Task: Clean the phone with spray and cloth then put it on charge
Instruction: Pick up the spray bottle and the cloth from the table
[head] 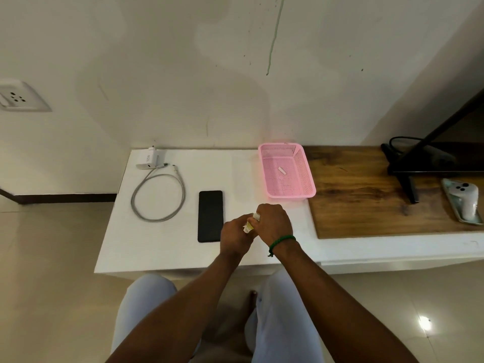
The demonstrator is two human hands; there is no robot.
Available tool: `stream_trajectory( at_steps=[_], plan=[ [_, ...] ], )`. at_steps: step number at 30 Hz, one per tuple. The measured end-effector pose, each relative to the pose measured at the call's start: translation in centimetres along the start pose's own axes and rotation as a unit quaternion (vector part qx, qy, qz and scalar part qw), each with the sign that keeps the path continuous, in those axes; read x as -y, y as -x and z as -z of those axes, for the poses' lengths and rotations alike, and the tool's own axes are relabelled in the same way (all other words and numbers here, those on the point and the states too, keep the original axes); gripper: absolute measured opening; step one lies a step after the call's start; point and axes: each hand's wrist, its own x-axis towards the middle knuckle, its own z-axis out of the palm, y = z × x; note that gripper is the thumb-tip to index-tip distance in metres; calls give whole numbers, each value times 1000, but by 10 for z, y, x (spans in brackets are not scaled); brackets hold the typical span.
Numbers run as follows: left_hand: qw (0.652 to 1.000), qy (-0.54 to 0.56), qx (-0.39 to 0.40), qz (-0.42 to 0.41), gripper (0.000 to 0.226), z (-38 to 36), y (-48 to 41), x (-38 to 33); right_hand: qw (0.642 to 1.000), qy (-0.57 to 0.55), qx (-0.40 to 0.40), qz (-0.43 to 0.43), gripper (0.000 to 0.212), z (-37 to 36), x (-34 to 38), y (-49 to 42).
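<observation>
Now both hands meet over the worktop (162, 247): right hand (275, 222) and left hand (235, 235) closed together around a small whitish-yellow item (250, 224), too hidden to identify. Phone (210, 216) lies flat just left of them. Looped cable (157, 197) and charger (149, 159) further left; pink basket (309, 176) behind.

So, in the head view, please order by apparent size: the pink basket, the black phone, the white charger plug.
1. Pink basket, clearly the largest.
2. Black phone.
3. White charger plug, the smallest, though it lies a little farther from the camera.
</observation>
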Motion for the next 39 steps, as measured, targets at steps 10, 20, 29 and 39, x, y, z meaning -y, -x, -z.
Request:
stream_trajectory(
  at_steps=[10, 20, 29, 39],
  plan=[
    [999, -25, -13, 24, 22, -5, -1, 0, 1000, 19, 17, 17, 25, 5, 4, -3],
    [1000, -22, 11, 11, 25, -8, -2, 6, 994, 72, 51, 69, 20, 13, 3, -1],
    [996, -21, 63, 66, 54, -4, -6, 8, 982, -21, -112, 154, 26, 101, 23, -17],
    [997, -5, 45, 60, 56, -3, -5, 14, 971, -100, -213, 46, 28, 119, -59, -3]
  ],
)
